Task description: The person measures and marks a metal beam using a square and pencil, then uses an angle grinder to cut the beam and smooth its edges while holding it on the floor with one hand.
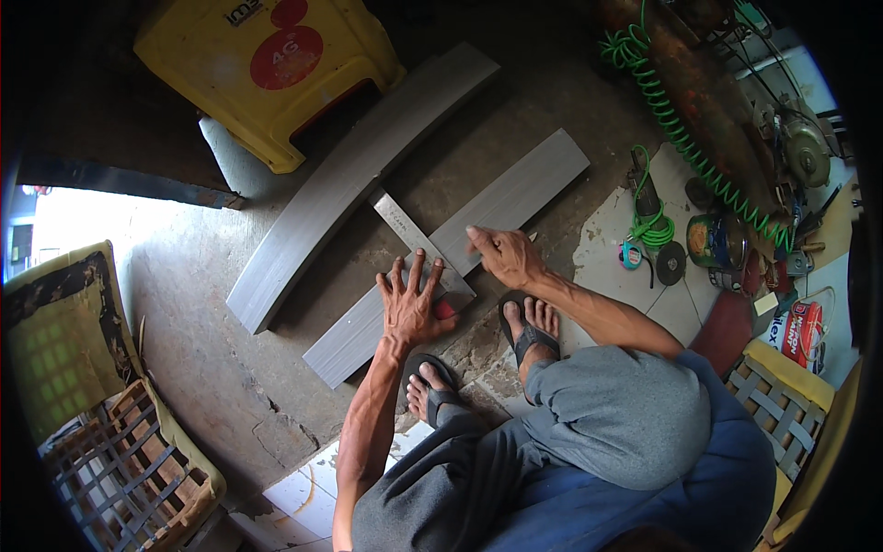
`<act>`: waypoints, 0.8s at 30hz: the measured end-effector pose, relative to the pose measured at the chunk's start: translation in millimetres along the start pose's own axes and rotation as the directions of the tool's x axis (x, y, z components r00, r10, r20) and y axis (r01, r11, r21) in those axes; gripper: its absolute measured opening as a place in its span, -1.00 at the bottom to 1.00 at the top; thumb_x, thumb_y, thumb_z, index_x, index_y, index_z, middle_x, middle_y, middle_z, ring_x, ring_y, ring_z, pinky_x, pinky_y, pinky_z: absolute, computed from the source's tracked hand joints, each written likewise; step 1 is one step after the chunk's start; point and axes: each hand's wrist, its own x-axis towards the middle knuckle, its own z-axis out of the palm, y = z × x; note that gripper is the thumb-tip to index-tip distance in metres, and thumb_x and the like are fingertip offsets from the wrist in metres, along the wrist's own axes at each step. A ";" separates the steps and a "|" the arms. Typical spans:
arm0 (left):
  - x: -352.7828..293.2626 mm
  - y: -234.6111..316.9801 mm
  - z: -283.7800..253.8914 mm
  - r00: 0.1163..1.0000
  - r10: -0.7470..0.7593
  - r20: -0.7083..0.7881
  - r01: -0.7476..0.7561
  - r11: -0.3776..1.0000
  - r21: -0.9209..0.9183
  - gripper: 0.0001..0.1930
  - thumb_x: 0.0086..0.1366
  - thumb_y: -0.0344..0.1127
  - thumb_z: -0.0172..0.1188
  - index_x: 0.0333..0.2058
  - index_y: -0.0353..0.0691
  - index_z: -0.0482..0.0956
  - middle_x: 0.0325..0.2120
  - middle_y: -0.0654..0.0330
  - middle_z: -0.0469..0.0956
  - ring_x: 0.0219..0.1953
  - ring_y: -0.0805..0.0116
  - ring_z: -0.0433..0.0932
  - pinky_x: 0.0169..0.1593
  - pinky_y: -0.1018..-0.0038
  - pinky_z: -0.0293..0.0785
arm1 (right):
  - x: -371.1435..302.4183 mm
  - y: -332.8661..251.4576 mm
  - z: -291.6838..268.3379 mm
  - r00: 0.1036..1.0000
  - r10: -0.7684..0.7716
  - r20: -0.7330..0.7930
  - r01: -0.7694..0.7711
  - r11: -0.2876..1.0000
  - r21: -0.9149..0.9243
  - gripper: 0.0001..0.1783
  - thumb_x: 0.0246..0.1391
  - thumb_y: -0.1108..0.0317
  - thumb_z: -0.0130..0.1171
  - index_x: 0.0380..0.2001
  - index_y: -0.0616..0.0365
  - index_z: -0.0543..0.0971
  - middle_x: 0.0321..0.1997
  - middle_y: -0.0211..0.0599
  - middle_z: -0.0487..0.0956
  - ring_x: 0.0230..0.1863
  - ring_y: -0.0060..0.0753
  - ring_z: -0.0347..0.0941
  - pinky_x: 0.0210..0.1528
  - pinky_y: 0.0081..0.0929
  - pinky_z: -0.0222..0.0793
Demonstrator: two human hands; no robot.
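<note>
My left hand (411,308) lies with its fingers spread, pressing down on a grey metal bar (533,189) on the floor and on a flat steel ruler-like blade (401,219) laid across it. Something red (445,308) shows beside my left thumb. My right hand (506,258) is closed above the bar, just right of the blade. A small pale tip (533,236) shows behind its knuckles; what the fingers hold is hidden. A second, wider grey bar (368,179) lies farther off, and the far end of the blade reaches its edge.
A yellow plastic stool (267,74) stands at the far left. To the right are an angle grinder (647,198) with a green cord, a tape measure (630,255), a dark disc (670,263), paint cans (716,241) and a coiled green hose (676,120). A crate (129,460) stands near left.
</note>
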 end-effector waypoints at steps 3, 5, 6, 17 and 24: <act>-0.2 0.7 0.2 1.000 0.008 -0.029 -0.008 1.000 0.000 0.26 -0.29 0.22 0.60 0.48 0.20 0.24 0.54 0.03 0.03 0.49 -0.35 0.00 0.39 -0.48 -0.11 | 15.5 -7.8 13.5 0.917 -0.339 -0.210 0.368 0.923 0.116 -0.51 0.43 -0.01 0.02 -0.03 0.22 0.65 -0.16 0.00 0.71 -0.16 0.09 0.68 -0.06 -0.13 0.58; 0.4 0.8 -0.2 1.000 0.005 -0.015 -0.005 1.000 -0.009 0.26 -0.29 0.22 0.60 0.48 0.20 0.23 0.54 0.03 0.04 0.49 -0.35 0.00 0.38 -0.48 -0.10 | 27.3 -2.9 28.7 0.910 -0.344 -0.230 0.379 0.917 0.126 -0.65 0.37 0.15 0.13 -0.05 0.23 0.64 -0.16 -0.01 0.71 -0.17 0.06 0.68 -0.09 -0.17 0.59; 0.6 1.1 -0.6 1.000 -0.005 -0.013 0.005 1.000 -0.001 0.26 -0.29 0.22 0.60 0.48 0.20 0.23 0.54 0.03 0.04 0.49 -0.35 0.00 0.38 -0.48 -0.10 | 31.8 0.7 35.8 0.914 -0.328 -0.240 0.365 0.922 0.128 -0.69 0.35 0.21 0.16 -0.07 0.24 0.64 -0.16 -0.01 0.71 -0.17 0.05 0.68 -0.10 -0.18 0.59; 1.6 2.3 -4.2 1.000 -0.008 0.003 0.008 1.000 -0.014 0.25 -0.26 0.21 0.59 0.49 0.19 0.22 0.53 0.02 0.04 0.48 -0.34 0.01 0.37 -0.48 -0.08 | -29.8 9.5 5.0 0.949 -0.179 0.261 0.245 0.937 -0.249 -0.77 0.26 0.29 0.20 -0.21 0.26 0.64 -0.22 0.04 0.68 -0.20 0.12 0.65 -0.14 -0.11 0.55; 0.6 3.6 -5.4 1.000 0.003 -0.002 -0.003 1.000 0.013 0.25 -0.27 0.21 0.59 0.49 0.19 0.22 0.53 0.01 0.05 0.48 -0.36 0.03 0.36 -0.46 -0.06 | 28.9 8.1 45.6 0.866 -0.446 -0.227 0.452 0.891 -0.027 -0.77 0.25 0.33 0.20 -0.15 0.27 0.65 -0.19 0.03 0.69 -0.12 0.13 0.64 -0.06 -0.11 0.54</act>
